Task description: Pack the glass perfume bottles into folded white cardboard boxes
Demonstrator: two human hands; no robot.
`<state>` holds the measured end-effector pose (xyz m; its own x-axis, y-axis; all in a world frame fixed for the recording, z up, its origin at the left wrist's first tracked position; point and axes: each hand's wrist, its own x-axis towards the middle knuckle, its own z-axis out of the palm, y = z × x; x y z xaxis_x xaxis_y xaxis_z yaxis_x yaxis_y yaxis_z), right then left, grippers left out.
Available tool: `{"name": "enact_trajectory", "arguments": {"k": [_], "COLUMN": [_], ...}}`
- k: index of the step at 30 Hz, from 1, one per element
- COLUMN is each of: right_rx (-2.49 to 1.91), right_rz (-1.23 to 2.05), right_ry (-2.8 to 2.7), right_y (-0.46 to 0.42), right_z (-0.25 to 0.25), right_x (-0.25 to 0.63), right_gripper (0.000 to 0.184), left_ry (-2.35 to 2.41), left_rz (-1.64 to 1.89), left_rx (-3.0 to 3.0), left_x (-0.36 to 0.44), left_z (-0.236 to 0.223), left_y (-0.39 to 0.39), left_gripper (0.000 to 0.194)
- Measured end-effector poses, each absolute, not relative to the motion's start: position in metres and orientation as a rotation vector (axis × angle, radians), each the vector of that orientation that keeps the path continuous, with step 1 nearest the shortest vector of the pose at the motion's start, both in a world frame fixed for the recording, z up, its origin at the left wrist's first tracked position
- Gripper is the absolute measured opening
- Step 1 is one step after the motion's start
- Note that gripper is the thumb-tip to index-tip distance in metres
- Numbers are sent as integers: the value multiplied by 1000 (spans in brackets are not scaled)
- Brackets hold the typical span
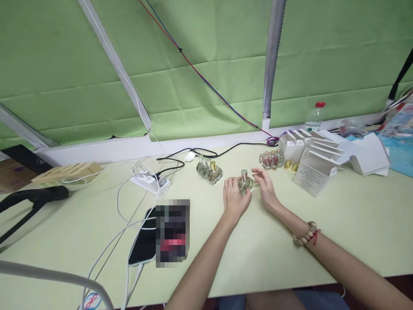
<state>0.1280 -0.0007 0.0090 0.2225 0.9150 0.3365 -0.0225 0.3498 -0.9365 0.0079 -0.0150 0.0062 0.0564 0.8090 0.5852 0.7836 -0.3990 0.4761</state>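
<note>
A small clear glass perfume bottle (245, 183) with a gold neck is held just above the pale green table (355, 224). My left hand (234, 199) wraps its fingers round the bottle's body. My right hand (265, 185), with a bead bracelet at the wrist, touches the bottle's right side with loosely curled fingers. A cluster of similar clear bottles (209, 169) stands to the left behind my hands. Another group with reddish contents (271, 159) stands to the right, with gold caps (290, 165) beside it.
White cartons (314, 165) stand in rows at the right, an open white box (369, 156) beyond them. A white power strip (151, 183) with cables, a phone (145, 241), a plastic water bottle (315, 116) and flat cardboard pieces (66, 172) lie around.
</note>
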Motion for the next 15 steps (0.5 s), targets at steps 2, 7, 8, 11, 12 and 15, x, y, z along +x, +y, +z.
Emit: {"name": "enact_trajectory", "arguments": {"k": [2,7,8,11,12,15], "right_rx": [-1074,-1163,-1169,-1201,-1206,-1189], "right_rz": [912,1022,1022,1006,998,977], "right_ry": [-1058,-901,-906,-948,-964,-999], "right_y": [4,11,11,10,10,10], "right_z": [3,-5,-6,-5,-5,-5], "right_x": [127,129,129,130,130,130], "right_gripper": [28,23,22,20,20,20], "left_ry": [1812,2006,2038,2136,2168,2257], "left_rz": [1338,1418,1430,1447,1444,1415], "left_rx": [2149,2020,2024,2025,2014,1948], "left_x": [5,-9,-12,-20,-23,-28], "left_z": [6,7,7,9,10,10], "left_y": [-12,-1,1,5,6,8], "left_gripper": [36,30,29,27,27,25]}}
